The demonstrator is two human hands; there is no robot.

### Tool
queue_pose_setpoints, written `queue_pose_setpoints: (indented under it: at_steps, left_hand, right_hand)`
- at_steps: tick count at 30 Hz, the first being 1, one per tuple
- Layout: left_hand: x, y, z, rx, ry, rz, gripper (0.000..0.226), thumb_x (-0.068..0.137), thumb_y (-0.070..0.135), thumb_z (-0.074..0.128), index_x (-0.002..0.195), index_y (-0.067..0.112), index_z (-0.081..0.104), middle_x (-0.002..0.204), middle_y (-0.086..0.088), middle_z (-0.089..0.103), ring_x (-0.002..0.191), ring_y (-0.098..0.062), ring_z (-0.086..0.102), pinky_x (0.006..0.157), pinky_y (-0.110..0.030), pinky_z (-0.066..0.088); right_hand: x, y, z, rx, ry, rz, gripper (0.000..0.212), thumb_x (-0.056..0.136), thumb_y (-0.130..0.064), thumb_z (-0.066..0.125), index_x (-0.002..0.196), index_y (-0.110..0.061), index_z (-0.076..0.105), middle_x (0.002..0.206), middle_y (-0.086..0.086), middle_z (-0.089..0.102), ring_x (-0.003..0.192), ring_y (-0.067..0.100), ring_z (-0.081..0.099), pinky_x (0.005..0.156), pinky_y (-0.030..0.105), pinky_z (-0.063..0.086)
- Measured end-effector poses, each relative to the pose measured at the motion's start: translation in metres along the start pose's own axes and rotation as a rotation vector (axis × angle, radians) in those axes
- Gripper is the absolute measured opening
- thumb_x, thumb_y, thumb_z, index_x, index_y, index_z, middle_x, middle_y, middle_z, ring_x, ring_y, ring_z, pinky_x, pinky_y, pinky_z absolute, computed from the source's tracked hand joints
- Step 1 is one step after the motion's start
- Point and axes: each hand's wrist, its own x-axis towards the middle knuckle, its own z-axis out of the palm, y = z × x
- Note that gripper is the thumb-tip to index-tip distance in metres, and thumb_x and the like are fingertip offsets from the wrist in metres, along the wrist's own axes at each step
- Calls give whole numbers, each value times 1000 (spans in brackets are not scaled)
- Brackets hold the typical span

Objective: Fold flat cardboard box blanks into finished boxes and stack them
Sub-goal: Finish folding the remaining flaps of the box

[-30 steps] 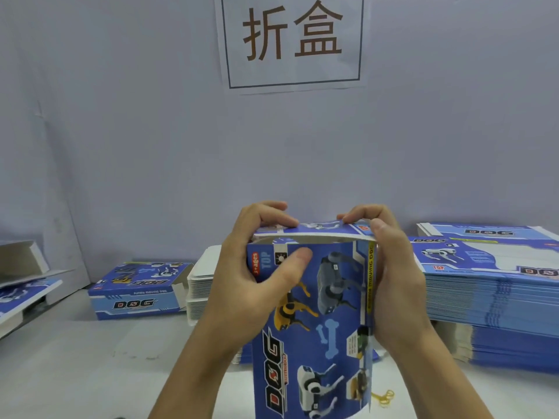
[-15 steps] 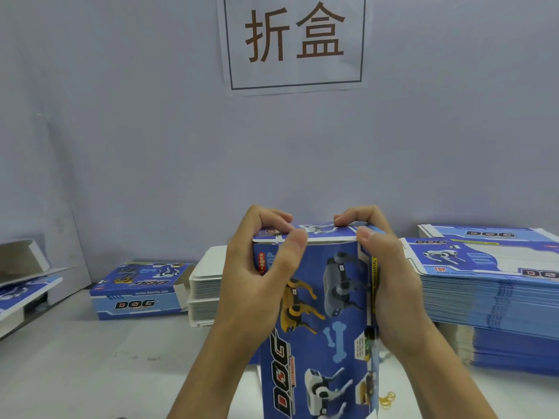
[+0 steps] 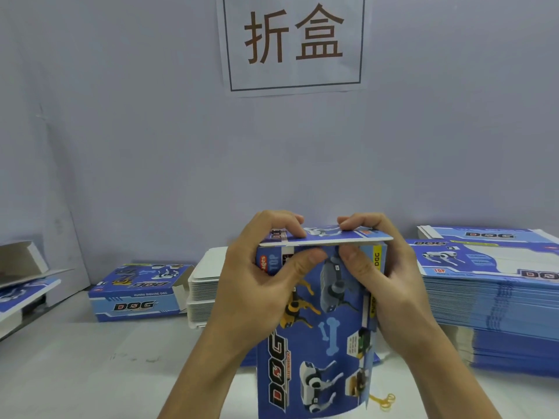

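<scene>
While box stands upright on desk before us, we grip its top end with both hands. Left hand: fingers curl over top flap, thumb presses front panel just under flap. Right hand: same pinch, fingers on flap, thumb on front panel. Flap lies nearly level over box opening. Left of box: finished box lying flat, beside white-edged blank stack. Right of box: tall stack of flat blanks. Behind box, on wall: sign.
</scene>
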Motion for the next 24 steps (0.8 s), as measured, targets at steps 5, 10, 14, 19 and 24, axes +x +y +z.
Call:
queue_pose_setpoints:
  at_steps: [5,10,14,19,24]
  left_hand:
    - [10,6,-11,58,-133,-143,19,91,40,69,99,24,64,128,16,60,95,-10,72,69,-27,61]
    - [7,6,6,-153,107,-207,35,103,35,43,81,22,67,114,15,68,96,-15,72,70,-34,61]
    - [-1,-2,12,-164,162,-174,35,105,23,43,78,29,64,110,13,65,105,-24,68,64,-35,62]
    - [0,0,6,-168,92,-154,21,94,39,49,83,34,65,117,16,64,106,-24,69,69,-42,63]
    - [-2,3,-1,-88,-5,-127,24,81,37,77,96,27,61,121,17,62,101,-19,72,62,-28,61]
  right_hand:
    - [3,-1,-2,-5,49,-33,40,79,-38,68,104,-8,60,93,-16,70,87,8,71,67,22,58]
    - [4,1,4,5,35,14,39,83,-49,74,102,-19,59,89,-14,69,81,11,71,65,23,57]
    - [12,-5,7,131,-24,78,69,60,-81,72,93,-21,65,82,-17,72,81,4,72,69,17,56]
    - [-3,-2,10,156,46,77,25,91,-39,56,98,-14,55,77,-8,69,72,19,73,56,30,59]
    - [0,-2,9,103,22,54,47,83,-61,67,102,-18,57,89,-10,72,80,20,74,60,32,61]
